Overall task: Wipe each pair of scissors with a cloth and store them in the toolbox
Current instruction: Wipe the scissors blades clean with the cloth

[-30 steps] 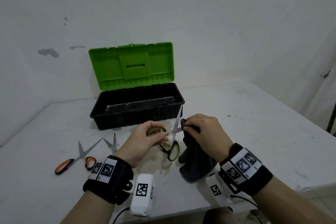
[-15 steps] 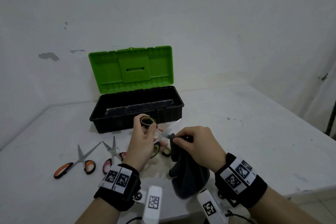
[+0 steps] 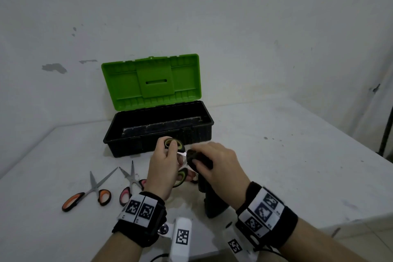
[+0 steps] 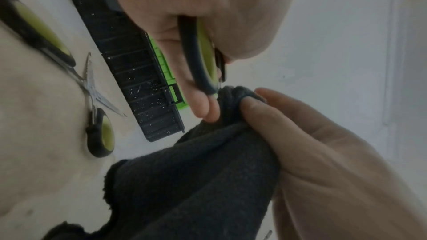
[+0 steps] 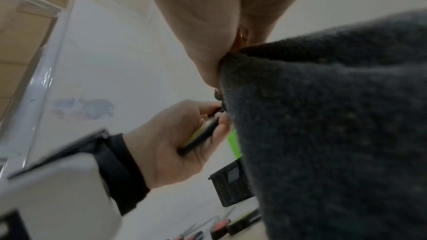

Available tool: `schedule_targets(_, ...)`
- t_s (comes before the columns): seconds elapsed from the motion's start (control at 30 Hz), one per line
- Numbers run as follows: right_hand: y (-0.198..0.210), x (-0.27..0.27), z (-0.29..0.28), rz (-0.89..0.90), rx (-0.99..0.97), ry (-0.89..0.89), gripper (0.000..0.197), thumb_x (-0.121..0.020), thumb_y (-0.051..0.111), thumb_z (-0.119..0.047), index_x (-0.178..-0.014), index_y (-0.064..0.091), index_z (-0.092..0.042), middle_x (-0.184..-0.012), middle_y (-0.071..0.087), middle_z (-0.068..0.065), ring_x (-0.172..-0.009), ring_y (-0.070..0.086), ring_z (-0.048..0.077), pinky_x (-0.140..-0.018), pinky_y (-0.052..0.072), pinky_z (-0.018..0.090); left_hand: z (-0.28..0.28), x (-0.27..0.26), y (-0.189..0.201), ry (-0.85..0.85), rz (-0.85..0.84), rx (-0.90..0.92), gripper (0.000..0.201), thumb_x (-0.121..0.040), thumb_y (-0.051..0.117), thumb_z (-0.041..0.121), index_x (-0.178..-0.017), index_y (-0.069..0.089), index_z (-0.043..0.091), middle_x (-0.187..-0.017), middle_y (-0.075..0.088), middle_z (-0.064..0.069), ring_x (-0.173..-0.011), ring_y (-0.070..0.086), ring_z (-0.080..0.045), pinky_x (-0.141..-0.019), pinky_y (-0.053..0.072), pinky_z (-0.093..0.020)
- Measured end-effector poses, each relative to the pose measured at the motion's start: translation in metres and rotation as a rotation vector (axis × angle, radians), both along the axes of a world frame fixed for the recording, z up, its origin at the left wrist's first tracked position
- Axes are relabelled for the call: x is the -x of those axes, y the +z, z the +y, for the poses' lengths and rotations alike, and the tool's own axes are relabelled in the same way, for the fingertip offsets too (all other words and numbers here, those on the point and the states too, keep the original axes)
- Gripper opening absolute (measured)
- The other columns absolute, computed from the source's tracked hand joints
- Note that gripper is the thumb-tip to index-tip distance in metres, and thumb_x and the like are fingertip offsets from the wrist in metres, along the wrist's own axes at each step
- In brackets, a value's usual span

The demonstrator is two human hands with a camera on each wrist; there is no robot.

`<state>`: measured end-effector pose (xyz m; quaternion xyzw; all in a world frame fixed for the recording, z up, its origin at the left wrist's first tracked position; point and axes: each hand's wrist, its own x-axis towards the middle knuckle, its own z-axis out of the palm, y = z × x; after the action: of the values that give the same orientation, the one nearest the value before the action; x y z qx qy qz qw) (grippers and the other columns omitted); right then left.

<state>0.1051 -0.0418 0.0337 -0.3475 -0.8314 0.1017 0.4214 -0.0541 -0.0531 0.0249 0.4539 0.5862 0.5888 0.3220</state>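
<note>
My left hand [image 3: 164,161] grips a pair of green-and-black-handled scissors [image 3: 173,143]; one handle loop sticks up by the thumb and the other lies in the palm [image 5: 201,138]. My right hand [image 3: 219,166] pinches a dark grey cloth [image 3: 212,202] around the blade right next to the handles [image 4: 231,96], so the blade is hidden. The rest of the cloth hangs down to the table. The black toolbox [image 3: 131,144] stands open just behind the hands, its green lid [image 3: 127,83] upright.
Orange-handled scissors [image 3: 89,193] and pink-handled scissors [image 3: 129,185] lie on the white table [image 3: 276,166], left of my left hand. A second green-handled pair [image 4: 92,88] lies open on the table under that hand. A wall stands close behind the toolbox.
My left hand has turned the scissors so the handle loop faces up. The cloth in my right hand has slid along the blade toward the handles, covering the tip that showed before.
</note>
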Motion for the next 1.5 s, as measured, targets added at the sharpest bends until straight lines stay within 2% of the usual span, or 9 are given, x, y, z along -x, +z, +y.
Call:
schedule_targets(0.2, -0.013, 0.003, 0.0, -0.067, -0.058, 0.026, 0.015, -0.085, 0.071, -0.019, -0.098, 0.073, -0.012, -0.094, 0.065, 0.003, -0.088, 0.061, 0.024, -0.075, 0.053, 0.033, 0.0, 0.003, -0.006, 0.015, -0.001, 0.036, 0.03, -0.105, 0.036, 0.038, -0.089, 0.06, 0.031, -0.057, 0.059, -0.005, -0.06, 0.059, -0.029, -0.059, 0.053, -0.07)
schedule_targets(0.3, -0.016, 0.005, -0.001, -0.062, -0.08, 0.007, 0.014, -0.085, 0.069, -0.012, -0.099, 0.071, -0.011, -0.093, 0.064, 0.004, -0.086, 0.059, 0.024, -0.071, 0.053, 0.036, -0.001, 0.004, -0.01, 0.029, 0.016, 0.025, 0.029, -0.105, 0.035, 0.039, -0.089, 0.059, 0.03, -0.058, 0.058, -0.005, -0.06, 0.059, -0.029, -0.058, 0.053, -0.068)
schedule_targets(0.5, -0.014, 0.009, -0.004, -0.088, -0.098, -0.038, 0.005, -0.087, 0.069, -0.012, -0.092, 0.071, -0.011, -0.086, 0.062, 0.004, -0.074, 0.059, 0.024, -0.059, 0.053, 0.038, -0.002, 0.0, -0.009, 0.173, 0.342, -0.115, 0.025, -0.106, 0.032, 0.036, -0.093, 0.052, 0.031, -0.075, 0.061, -0.004, -0.063, 0.059, -0.029, -0.063, 0.052, -0.059)
schedule_targets(0.7, -0.008, 0.003, -0.002, -0.102, 0.03, -0.031, 0.013, -0.092, 0.065, -0.017, -0.099, 0.073, -0.01, -0.091, 0.058, 0.005, -0.075, 0.059, 0.022, -0.068, 0.052, 0.035, -0.003, -0.001, -0.015, 0.165, 0.22, -0.104, 0.017, -0.099, 0.044, 0.05, -0.093, 0.053, 0.038, -0.071, 0.064, -0.003, -0.052, 0.055, -0.028, -0.051, 0.054, -0.057)
schedule_targets(0.83, -0.008, 0.002, -0.004, -0.068, 0.017, -0.003, 0.01, -0.086, 0.067, -0.01, -0.096, 0.066, -0.01, -0.089, 0.061, 0.002, -0.073, 0.054, 0.016, -0.065, 0.046, 0.026, -0.001, 0.001, -0.018, 0.176, 0.05, -0.029, 0.035, -0.081, 0.056, 0.064, -0.085, 0.062, 0.03, -0.058, 0.06, 0.001, -0.062, 0.063, -0.035, -0.061, 0.058, -0.06)
schedule_targets(1.0, -0.014, 0.002, -0.002, -0.008, -0.052, -0.022, 0.004, -0.085, 0.071, -0.01, -0.084, 0.068, -0.007, -0.083, 0.06, 0.004, -0.069, 0.058, 0.021, -0.059, 0.053, 0.036, -0.002, -0.004, -0.016, 0.151, -0.036, -0.057, 0.032, -0.09, 0.054, 0.057, -0.084, 0.065, 0.028, -0.052, 0.052, 0.004, -0.05, 0.05, -0.024, -0.053, 0.056, -0.063)
schedule_targets(1.17, -0.014, 0.005, -0.001, 0.02, -0.065, -0.02, 0.004, -0.086, 0.071, -0.011, -0.089, 0.072, -0.009, -0.085, 0.06, 0.002, -0.071, 0.059, 0.018, -0.059, 0.053, 0.035, -0.008, -0.011, -0.01, 0.187, -0.015, -0.121, 0.028, -0.093, 0.054, 0.059, -0.091, 0.063, 0.032, -0.073, 0.059, -0.028, -0.052, 0.047, -0.044, -0.048, 0.049, -0.068)
schedule_targets(1.37, -0.007, -0.002, 0.005, -0.017, 0.005, -0.019, 0.011, -0.087, 0.07, -0.017, -0.094, 0.076, -0.011, -0.09, 0.064, 0.003, -0.077, 0.063, 0.02, -0.07, 0.056, 0.037, -0.011, -0.011, -0.009, 0.126, 0.036, -0.16, 0.032, -0.092, 0.053, 0.061, -0.092, 0.059, 0.03, -0.065, 0.055, -0.025, -0.051, 0.049, -0.049, -0.048, 0.05, -0.068)
schedule_targets(1.5, 0.0, -0.012, 0.018, 0.014, 0.039, -0.11, 0.009, -0.087, 0.071, -0.017, -0.094, 0.077, -0.014, -0.088, 0.067, 0.002, -0.078, 0.064, 0.019, -0.074, 0.048, 0.022, -0.009, -0.008, -0.008, 0.129, 0.087, -0.177, 0.028, -0.093, 0.053, 0.06, -0.091, 0.059, 0.033, -0.065, 0.053, -0.026, -0.048, 0.046, -0.041, -0.047, 0.05, -0.066)
